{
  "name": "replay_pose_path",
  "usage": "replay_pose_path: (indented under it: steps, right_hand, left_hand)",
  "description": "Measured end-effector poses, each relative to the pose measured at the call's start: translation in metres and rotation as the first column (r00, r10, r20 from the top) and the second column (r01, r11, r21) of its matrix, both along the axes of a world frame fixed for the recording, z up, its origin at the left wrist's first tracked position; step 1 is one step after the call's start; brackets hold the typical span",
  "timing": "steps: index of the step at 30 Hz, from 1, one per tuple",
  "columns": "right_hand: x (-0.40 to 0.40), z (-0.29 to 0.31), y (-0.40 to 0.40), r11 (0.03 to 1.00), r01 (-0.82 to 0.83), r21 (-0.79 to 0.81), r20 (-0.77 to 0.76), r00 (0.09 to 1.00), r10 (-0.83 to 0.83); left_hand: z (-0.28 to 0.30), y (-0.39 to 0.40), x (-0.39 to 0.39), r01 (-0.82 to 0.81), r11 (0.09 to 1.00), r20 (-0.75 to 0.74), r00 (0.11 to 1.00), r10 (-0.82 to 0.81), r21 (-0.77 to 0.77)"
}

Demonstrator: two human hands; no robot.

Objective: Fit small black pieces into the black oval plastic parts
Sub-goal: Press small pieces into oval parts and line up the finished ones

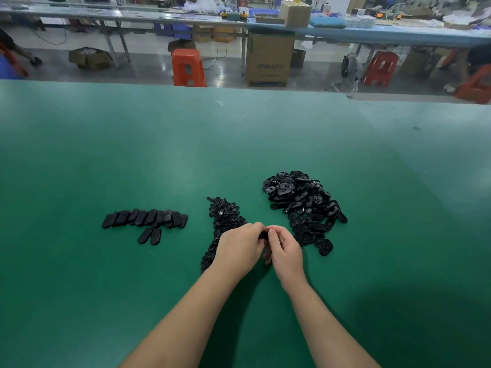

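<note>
My left hand (pixel 240 248) and my right hand (pixel 285 251) meet at the table's middle, both pinching one black oval part (pixel 263 235) that is mostly hidden by the fingers. A strip of small black pieces (pixel 224 216) runs from behind my left hand away from me. To the right lies a heap of loose black oval parts (pixel 303 205). At the left, a row of oval parts (pixel 144 218) lies lined up, with two more ovals (pixel 150 236) just in front of it.
The green table mat (pixel 239 144) stretches wide on all sides. Beyond its far edge are orange stools (pixel 188 67), a cardboard box (pixel 269 59) and long workbenches (pixel 372 31) with clutter.
</note>
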State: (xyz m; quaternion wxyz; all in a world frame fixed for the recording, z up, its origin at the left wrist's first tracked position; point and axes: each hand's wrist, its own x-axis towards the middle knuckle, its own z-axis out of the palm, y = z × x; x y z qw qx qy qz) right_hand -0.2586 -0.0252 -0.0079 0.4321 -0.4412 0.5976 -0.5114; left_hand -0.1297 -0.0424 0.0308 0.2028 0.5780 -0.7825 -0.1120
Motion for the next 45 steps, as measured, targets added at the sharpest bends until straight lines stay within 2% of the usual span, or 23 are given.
replay_pose_path:
  steps: [3,7,10,15,18,23,38,41,45]
  right_hand:
    - [0.001,0.002,0.001,1.0,-0.001,-0.007,0.054,0.999,0.002]
    - [0.001,0.002,0.002,1.0,-0.026,0.009,0.012,1.0,0.026]
    - [0.0,0.003,0.003,0.999,-0.035,0.012,-0.02,0.999,0.035]
    - [0.001,0.004,0.005,0.999,-0.039,0.011,-0.038,0.998,0.039]
    - [0.002,0.005,0.005,0.999,-0.039,0.012,-0.052,0.998,0.039]
    - [0.002,0.005,0.006,0.999,-0.034,0.017,-0.078,0.996,0.036]
    - [0.002,0.007,0.007,0.999,-0.037,0.02,-0.1,0.994,0.039]
    - [0.003,0.007,0.007,0.999,-0.039,0.021,-0.113,0.993,0.041]
    - [0.003,0.008,0.007,0.999,-0.039,0.017,-0.129,0.991,0.041]
  left_hand:
    - [0.007,-0.002,0.017,-0.122,0.992,-0.094,0.988,0.119,-0.024]
    - [0.009,-0.008,0.066,-0.385,0.923,-0.15,0.911,0.384,0.029]
    - [0.0,-0.005,0.106,-0.526,0.841,-0.035,0.845,0.534,0.127]
    - [-0.016,0.01,0.144,-0.629,0.763,0.161,0.777,0.608,0.152]
    - [-0.018,0.016,0.149,-0.634,0.763,0.191,0.77,0.608,0.127]
    - [-0.017,0.022,0.145,-0.535,0.844,0.209,0.83,0.517,0.037]
    - [-0.022,0.015,0.165,-0.658,0.753,0.151,0.744,0.651,-0.004]
    - [-0.018,0.014,0.158,-0.622,0.783,0.091,0.778,0.621,-0.022]
    - [-0.019,0.007,0.132,-0.453,0.89,-0.019,0.891,0.454,0.051]
